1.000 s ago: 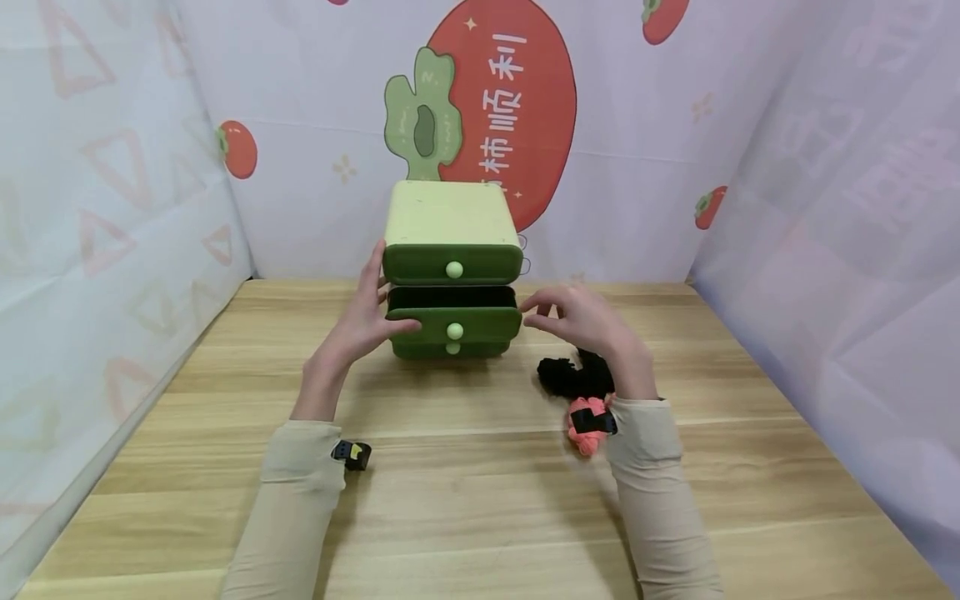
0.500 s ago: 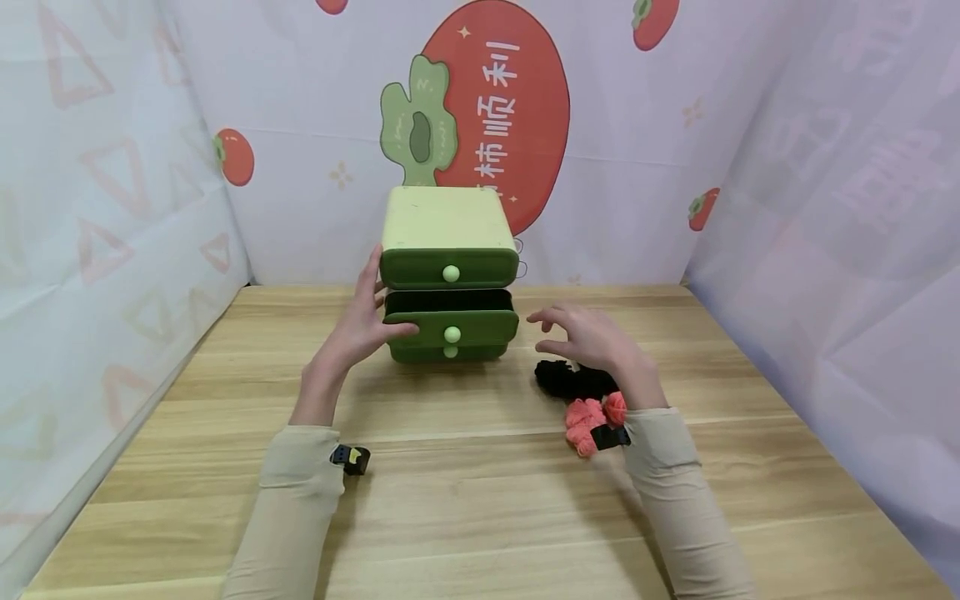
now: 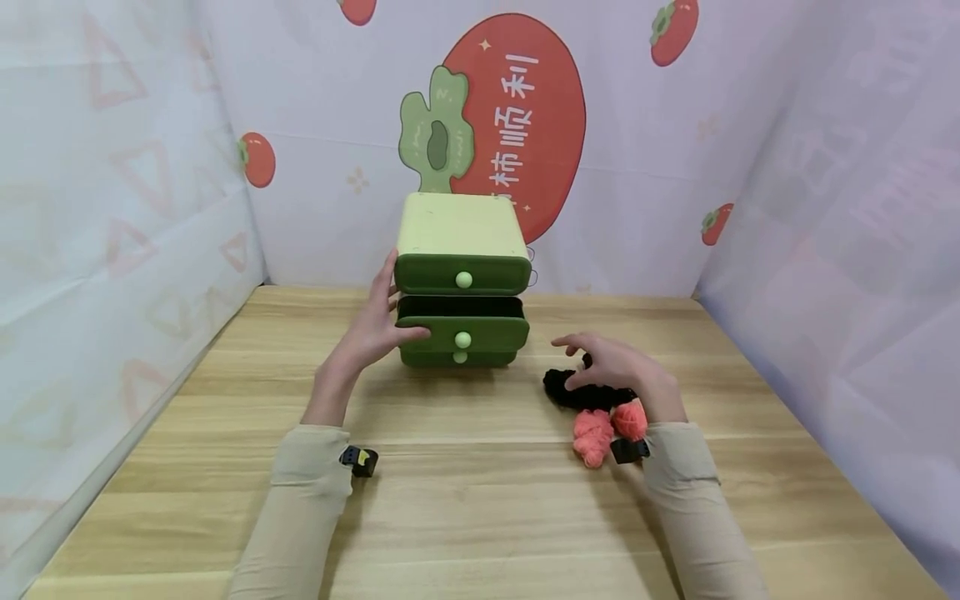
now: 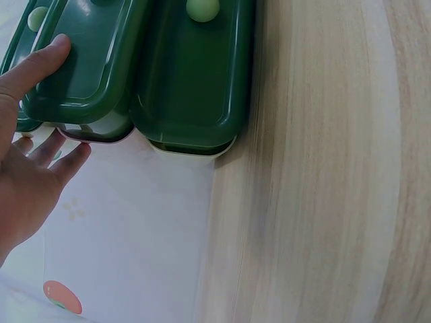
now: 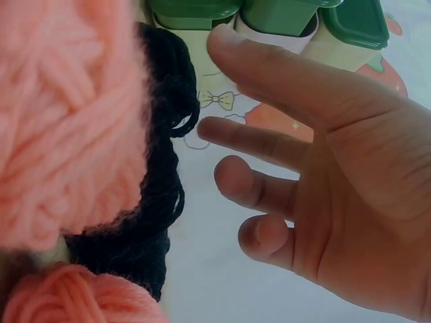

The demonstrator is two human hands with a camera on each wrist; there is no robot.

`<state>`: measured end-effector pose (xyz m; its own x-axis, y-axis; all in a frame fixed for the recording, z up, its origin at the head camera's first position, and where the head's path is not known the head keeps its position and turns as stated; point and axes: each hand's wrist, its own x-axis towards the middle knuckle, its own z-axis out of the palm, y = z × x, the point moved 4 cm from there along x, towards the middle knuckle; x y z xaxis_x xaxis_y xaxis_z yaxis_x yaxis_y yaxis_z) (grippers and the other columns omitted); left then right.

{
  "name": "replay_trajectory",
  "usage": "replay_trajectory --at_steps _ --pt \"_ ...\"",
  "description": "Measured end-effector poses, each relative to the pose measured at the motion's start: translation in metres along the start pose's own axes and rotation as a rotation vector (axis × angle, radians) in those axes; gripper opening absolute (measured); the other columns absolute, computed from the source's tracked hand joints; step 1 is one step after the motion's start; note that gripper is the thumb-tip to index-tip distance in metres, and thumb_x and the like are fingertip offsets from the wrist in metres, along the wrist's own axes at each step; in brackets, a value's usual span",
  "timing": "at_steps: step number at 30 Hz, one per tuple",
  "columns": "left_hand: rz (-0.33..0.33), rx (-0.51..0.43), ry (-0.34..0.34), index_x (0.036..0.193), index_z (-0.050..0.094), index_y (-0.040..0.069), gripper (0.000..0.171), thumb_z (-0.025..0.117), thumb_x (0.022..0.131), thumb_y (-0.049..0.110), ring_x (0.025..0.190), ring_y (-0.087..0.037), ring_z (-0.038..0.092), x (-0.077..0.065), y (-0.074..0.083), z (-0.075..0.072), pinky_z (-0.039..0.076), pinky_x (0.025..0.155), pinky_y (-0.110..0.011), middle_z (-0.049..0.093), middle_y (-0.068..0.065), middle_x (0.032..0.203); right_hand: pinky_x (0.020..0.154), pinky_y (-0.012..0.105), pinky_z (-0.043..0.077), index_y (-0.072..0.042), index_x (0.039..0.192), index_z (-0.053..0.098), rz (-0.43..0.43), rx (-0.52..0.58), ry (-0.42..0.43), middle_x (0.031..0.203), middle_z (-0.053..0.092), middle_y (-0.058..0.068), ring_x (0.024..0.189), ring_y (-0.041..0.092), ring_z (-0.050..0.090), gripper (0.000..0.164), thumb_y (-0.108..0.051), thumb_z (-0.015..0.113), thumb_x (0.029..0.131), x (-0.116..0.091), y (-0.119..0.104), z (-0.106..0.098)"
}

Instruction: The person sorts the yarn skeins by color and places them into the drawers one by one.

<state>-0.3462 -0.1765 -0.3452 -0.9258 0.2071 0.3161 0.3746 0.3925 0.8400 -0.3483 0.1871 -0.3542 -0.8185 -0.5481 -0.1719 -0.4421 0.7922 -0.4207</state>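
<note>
My L hand grips drawer box; best hold steady. R hand empty, loose nr black yarn; best pinch soft.

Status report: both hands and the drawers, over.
Left hand at cabinet, thumb across front of open middle drawer. Right hand empty, by black yarn. Only left hand seen in drawer's path.

Room before the drawer cabinet
You can cross the table in front of it; your left hand blocks its left side, black yarn and pink yarn its front right.
</note>
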Motion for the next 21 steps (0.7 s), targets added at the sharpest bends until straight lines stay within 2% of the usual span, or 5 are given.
replay_trajectory --at_steps 5,9,15,21 --pt "-0.006 -0.019 -0.008 0.155 -0.01 0.048 0.128 0.086 0.077 0.014 0.15 -0.038 0.022 0.0 0.0 0.001 0.029 0.12 -0.055 0.0 -0.001 0.167 0.08 0.034 0.05 -0.009 0.148 0.045 0.009 0.075 -0.066 0.137 0.054 0.024 0.094 0.025 0.057 0.071 -0.017 0.077 0.085 0.001 0.009 0.008" --pt "-0.027 -0.036 -0.002 0.157 -0.011 0.042 0.129 0.085 0.077 0.009 0.15 -0.04 0.02 -0.001 0.004 -0.001 0.027 0.121 -0.057 -0.001 -0.004 0.166 0.077 0.032 0.05 -0.009 0.148 0.045 0.006 0.094 -0.083 0.137 0.053 0.024 0.1 0.028 0.056 0.071 -0.015 0.077 0.085 0.004 0.012 0.011" --pt "-0.034 -0.035 -0.031 0.16 -0.012 0.027 0.126 0.082 0.079 0.003 0.15 -0.043 0.02 -0.008 0.028 0.0 0.026 0.121 -0.056 -0.001 -0.011 0.166 0.07 0.03 0.051 -0.01 0.149 0.044 0.051 0.07 -0.121 0.137 0.054 0.022 0.101 0.028 0.056 0.07 -0.012 0.075 0.086 0.004 0.017 0.015" --pt "-0.022 -0.054 -0.032 0.16 -0.011 0.025 0.126 0.081 0.079 -0.001 0.15 -0.042 0.02 -0.011 0.035 -0.001 0.024 0.122 -0.056 0.001 -0.013 0.165 0.076 0.032 0.051 -0.012 0.139 0.058 0.067 0.041 -0.122 0.13 0.059 0.02 0.096 0.025 0.058 0.054 -0.012 0.074 0.087 0.007 0.023 0.018"
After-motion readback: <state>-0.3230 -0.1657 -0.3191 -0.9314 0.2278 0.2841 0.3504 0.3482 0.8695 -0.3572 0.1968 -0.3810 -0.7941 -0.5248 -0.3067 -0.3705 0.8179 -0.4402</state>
